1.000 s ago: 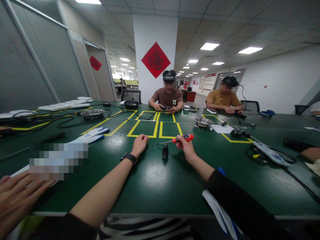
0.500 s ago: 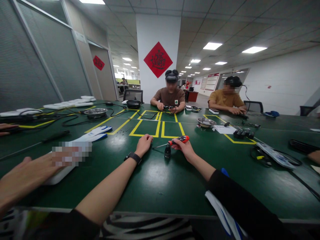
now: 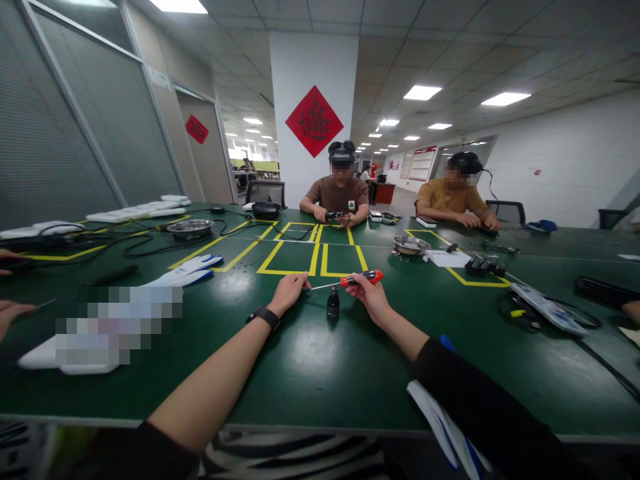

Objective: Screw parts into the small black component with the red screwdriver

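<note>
Right hand (image 3: 369,295) closed around the handle of the red-and-black screwdriver (image 3: 345,282), shaft pointing left. Left hand (image 3: 290,292): fingers bunched at the shaft's tip, can't tell if they pinch it. Black part (image 3: 333,304) stands upright on the green surface (image 3: 310,380), between the hands. Metal bowl (image 3: 190,235) far left, second bowl (image 3: 410,251) far right; contents too small to make out.

Upper centre: white pillar (image 3: 315,57), red sign (image 3: 314,121). Upper right: ceiling lights (image 3: 423,93) lit. Upper left: partition (image 3: 95,107). Lower half: green table (image 3: 350,393).
</note>
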The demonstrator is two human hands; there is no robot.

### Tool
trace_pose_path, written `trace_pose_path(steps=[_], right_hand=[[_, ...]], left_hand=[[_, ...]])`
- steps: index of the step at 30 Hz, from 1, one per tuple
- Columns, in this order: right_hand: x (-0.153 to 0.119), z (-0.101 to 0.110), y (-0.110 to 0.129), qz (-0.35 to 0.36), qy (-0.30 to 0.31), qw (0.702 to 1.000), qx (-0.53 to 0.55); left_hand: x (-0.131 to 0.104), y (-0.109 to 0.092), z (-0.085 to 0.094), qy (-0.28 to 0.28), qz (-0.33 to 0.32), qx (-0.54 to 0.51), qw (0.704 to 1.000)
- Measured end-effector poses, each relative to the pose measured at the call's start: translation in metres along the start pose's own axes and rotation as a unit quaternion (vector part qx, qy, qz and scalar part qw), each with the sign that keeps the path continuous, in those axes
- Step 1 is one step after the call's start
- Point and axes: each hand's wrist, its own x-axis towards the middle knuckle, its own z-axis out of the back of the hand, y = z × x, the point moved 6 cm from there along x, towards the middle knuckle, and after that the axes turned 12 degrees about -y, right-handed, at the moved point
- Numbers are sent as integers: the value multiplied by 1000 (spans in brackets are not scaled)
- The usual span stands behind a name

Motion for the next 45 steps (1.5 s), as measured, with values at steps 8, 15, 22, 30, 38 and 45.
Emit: trace_pose_path(steps=[8, 15, 22, 30, 38, 45], right_hand=[[3, 7, 1, -34, -43, 996, 67], [5, 7, -1, -37, -40, 996, 70], [4, 7, -1, -52, -37, 994, 83], [1, 4, 24, 128, 21, 987, -100], [-16, -9, 16, 320, 186, 707, -603], [-22, -15, 39, 369, 118, 699, -602]], left_hand=[[-2, -6, -6, 28, 6, -66, 997], [-5, -17, -4, 37, 19, -115, 993], [-8, -26, -6, 59, -15, -120, 991], [-2, -14, -3, 6, 9, -122, 992], [-10, -32, 0, 24, 7, -138, 990], [-16, -54, 13, -77, -19, -164, 983]])
